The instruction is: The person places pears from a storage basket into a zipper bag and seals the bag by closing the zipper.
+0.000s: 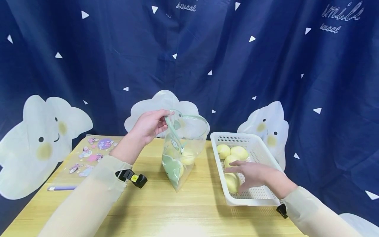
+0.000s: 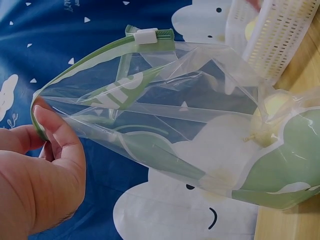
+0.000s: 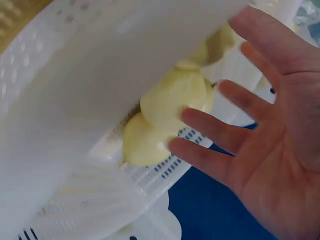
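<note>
My left hand (image 1: 149,125) pinches the green-edged rim of a clear zip bag (image 1: 171,166) between thumb and fingers. The bag's mouth gapes, and a white slider (image 2: 146,36) sits at the far end of its zip. Pale yellow pears (image 1: 188,157) lie at the bottom, partly behind a green print. To the right, a white plastic basket (image 1: 219,174) holds several more pears (image 1: 239,153). My right hand (image 1: 254,174) is over this basket with fingers spread, beside the nearest pear (image 1: 231,183). In the right wrist view the basket's wall (image 3: 115,65) hides part of the fruit.
A flat bag printed with cartoon figures (image 1: 94,148) lies at the table's left, with a purple zip strip (image 1: 63,188) along its front edge. Behind the wooden table (image 1: 142,210) hangs a dark blue curtain (image 1: 189,72) with clouds and triangles.
</note>
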Available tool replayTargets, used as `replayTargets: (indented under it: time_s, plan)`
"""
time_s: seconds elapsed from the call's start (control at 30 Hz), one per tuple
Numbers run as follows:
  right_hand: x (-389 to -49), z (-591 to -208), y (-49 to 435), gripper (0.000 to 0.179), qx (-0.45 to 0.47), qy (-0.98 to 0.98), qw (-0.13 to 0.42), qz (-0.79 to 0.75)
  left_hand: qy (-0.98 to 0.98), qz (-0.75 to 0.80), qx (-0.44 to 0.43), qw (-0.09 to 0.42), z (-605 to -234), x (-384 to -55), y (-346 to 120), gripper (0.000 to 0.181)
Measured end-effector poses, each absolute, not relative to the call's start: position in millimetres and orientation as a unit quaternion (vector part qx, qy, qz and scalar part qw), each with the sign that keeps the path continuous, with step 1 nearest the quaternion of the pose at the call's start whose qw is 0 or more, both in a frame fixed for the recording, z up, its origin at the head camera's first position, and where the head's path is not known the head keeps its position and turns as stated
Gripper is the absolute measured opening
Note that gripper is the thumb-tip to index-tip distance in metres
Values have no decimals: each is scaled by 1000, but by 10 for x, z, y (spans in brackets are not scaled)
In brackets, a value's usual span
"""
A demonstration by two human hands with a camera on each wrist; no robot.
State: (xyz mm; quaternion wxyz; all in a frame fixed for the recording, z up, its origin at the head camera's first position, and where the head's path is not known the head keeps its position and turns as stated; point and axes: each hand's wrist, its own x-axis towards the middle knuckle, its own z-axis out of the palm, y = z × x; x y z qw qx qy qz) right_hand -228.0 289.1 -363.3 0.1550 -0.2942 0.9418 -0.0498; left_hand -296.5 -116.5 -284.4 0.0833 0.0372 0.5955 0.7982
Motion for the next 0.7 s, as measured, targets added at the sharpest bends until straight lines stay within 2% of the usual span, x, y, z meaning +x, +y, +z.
replayTargets:
  time_s: [0.27,0.53,0.7]
  plan:
    - [-2285,-3698,2831,88,-242,944,215,-65,595,798,42,85,-2849,-2957,-1154,19]
    - [-2317,-3728,2803,64,-227,938,236,-114,602,792,44,89,-2839,-2939,-1150,22]
    - [-2306,-3736,2775,62,-223,943,235,-80,606,789,45,89,-2834,-2928,-1158,21]
